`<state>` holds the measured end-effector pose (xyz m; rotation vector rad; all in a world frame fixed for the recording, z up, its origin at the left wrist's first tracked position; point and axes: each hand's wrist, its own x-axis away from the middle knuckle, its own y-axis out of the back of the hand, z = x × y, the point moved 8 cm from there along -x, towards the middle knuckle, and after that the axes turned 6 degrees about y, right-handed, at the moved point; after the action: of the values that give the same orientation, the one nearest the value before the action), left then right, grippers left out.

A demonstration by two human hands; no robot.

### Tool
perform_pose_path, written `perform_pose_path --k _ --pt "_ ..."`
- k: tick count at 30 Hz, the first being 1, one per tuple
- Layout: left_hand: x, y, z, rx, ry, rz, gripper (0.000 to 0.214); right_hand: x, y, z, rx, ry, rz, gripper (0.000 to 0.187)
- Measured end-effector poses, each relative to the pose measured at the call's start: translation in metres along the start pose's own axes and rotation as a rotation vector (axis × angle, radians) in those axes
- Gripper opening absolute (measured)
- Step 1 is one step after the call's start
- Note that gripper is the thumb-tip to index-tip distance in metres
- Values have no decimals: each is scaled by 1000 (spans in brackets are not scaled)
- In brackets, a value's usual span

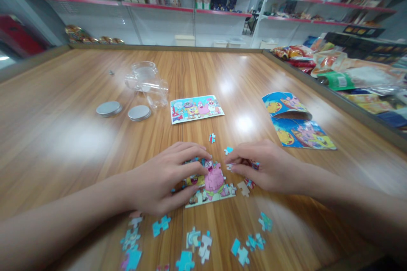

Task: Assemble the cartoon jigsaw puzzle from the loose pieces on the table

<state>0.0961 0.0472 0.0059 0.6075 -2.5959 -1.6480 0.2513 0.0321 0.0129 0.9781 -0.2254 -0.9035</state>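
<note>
A partly joined jigsaw puzzle (214,180) with a pink starfish character lies on the wooden table in front of me. My left hand (173,175) rests over its left side, fingers spread and palm down, hiding part of the picture. Just right of the puzzle, my right hand (259,165) is closed, with a small puzzle piece (229,167) at its thumb and fingertips. Beneath and beside that hand are more pieces, partly covered, including a beige one (244,189). A light blue piece (228,150) lies by its knuckles, and another loose piece (212,138) sits above the puzzle.
Several loose pieces (185,261) are scattered along the near side. Farther back lie a cartoon picture card (197,110), silver lids (139,112), clear plastic jars (146,82) and blue printed sheets (302,133). Packaged goods (343,74) stand beyond the table's right edge; shelves line the wall.
</note>
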Motion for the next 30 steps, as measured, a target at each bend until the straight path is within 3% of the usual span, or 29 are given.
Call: perform_pose_path --k 6,22,30 --pt "1 -1 1 -6 6 14 24 -2 -2 6 75 92 49 31" --pt "1 -2 1 -7 -10 2 25 -1 -10 -1 -10 -25 134 12" --pt "0 -2 2 -6 -3 6 23 -2 -9 2 10 45 90 11"
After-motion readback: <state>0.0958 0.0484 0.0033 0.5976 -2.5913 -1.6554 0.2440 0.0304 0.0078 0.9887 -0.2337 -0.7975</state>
